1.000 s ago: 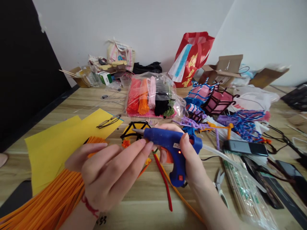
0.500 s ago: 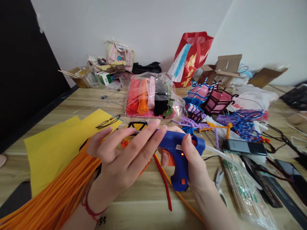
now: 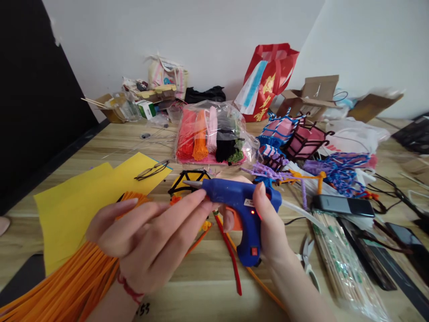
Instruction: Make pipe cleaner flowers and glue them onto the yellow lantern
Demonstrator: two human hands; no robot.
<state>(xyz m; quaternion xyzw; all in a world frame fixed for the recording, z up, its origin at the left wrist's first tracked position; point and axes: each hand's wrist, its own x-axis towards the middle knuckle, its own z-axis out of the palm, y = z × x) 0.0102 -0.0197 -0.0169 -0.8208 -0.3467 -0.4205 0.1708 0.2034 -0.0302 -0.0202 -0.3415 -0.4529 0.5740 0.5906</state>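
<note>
A blue hot glue gun (image 3: 229, 191) with a lit red light is held by its handle in my right hand (image 3: 275, 235), a finger at its orange trigger. Its metal nozzle points left, and a clear glue stick (image 3: 306, 213) sticks out of its back. My left hand (image 3: 150, 243) has its fingers stretched out, their tips at the front of the gun; whether they touch it I cannot tell. Behind the nozzle lies a yellow piece with a black frame (image 3: 191, 179). A red pipe cleaner (image 3: 231, 257) lies below the gun. Orange pipe cleaners (image 3: 72, 277) lie under my left wrist.
Yellow sheets (image 3: 75, 201) lie at left with eyeglasses (image 3: 152, 170) on them. A clear bag of coloured pipe cleaners (image 3: 211, 134) is at the back. Pink lanterns (image 3: 306, 141), scissors (image 3: 306, 255), a grey power bank (image 3: 342, 205) and packed wooden sticks (image 3: 345, 259) are at right.
My left hand has moved left and down along the gun, so the nozzle now shows. The glue gun has shifted slightly left in my right hand.
</note>
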